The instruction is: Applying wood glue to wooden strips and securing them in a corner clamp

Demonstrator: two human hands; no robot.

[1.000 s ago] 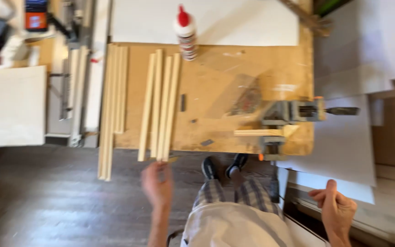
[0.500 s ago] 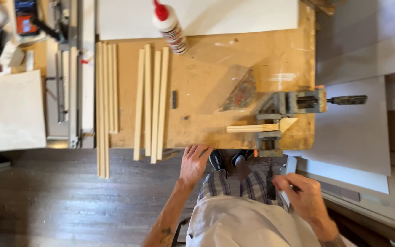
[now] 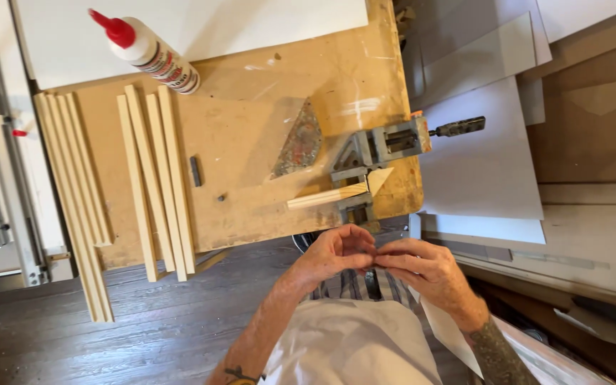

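Note:
My left hand and my right hand meet fingertip to fingertip just below the near edge of the wooden worktable. Whatever is pinched between the fingertips is too small to make out. Directly above them a grey metal corner clamp holds a short mitred wood strip at the table's near right corner. A rusty triangular metal piece lies left of the clamp.
Several long wood strips lie on the table's left side, more overhanging its left edge. A glue bottle with a red cap lies at the back left. White boards are stacked to the right. Dark plank floor below.
Both hands have come together in front of my body at the table's near edge; before, they were apart. The view has moved closer to the table.

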